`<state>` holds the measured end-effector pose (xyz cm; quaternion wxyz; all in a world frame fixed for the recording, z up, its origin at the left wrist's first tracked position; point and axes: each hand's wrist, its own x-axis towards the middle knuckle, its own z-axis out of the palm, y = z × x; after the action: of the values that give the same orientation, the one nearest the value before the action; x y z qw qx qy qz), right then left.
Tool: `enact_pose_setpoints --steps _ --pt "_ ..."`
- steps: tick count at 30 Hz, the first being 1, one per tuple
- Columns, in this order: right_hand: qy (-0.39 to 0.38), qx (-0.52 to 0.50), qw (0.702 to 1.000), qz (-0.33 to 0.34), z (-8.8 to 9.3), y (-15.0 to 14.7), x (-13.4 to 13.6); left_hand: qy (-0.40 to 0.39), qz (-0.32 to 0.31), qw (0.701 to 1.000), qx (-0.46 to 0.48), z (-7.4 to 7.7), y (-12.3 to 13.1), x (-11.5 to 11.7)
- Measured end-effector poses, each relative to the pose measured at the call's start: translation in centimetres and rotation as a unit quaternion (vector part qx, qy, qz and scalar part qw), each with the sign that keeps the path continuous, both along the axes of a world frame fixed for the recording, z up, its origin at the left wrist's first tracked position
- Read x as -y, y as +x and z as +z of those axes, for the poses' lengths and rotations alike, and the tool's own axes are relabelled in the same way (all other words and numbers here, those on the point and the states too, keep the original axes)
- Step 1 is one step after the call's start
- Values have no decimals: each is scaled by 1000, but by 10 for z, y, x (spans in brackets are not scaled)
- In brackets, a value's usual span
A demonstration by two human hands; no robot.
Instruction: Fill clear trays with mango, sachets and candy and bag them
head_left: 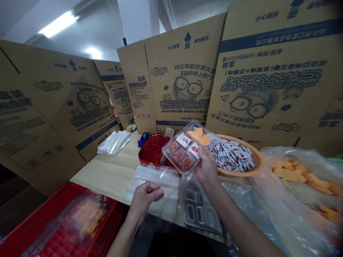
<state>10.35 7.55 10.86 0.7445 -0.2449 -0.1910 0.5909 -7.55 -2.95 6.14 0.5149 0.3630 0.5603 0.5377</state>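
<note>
My right hand (206, 166) grips a clear plastic tray (174, 151) by its near right edge, tilted above the table. In the tray's compartments lie an orange moulded piece (198, 136), two small white sachets with red print (183, 140) and several reddish-orange bits (179, 155). My left hand (148, 195) is closed in a pinch, thumb against forefinger. What it pinches cannot be made out; clear film shows close by. It is over the front edge of a pile of clear plastic bags (139, 180). Stacked empty clear trays (200, 210) lie below my right forearm.
Behind the tray stand a red tub of red contents (152, 148) and an orange basket (258, 166) of sachets. A blue tape dispenser (143, 140), more bags (114, 142), a large bag of orange pieces (292, 171), a red crate (29, 221) and tall cartons (182, 82) surround the table.
</note>
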Motion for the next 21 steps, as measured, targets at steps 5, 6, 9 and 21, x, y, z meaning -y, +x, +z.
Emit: enact_pose_setpoints --steps 5,6,9,21 --pt "0 23 999 33 -2 -3 5 -25 46 998 29 4 2 -2" --pt "2 35 998 43 -3 -2 6 -31 45 998 36 4 1 -2" --pt "11 68 995 76 -7 2 7 -44 34 998 41 6 -2 -1" --pt "-23 157 963 217 -20 -9 19 -10 -57 991 124 16 -4 -9"
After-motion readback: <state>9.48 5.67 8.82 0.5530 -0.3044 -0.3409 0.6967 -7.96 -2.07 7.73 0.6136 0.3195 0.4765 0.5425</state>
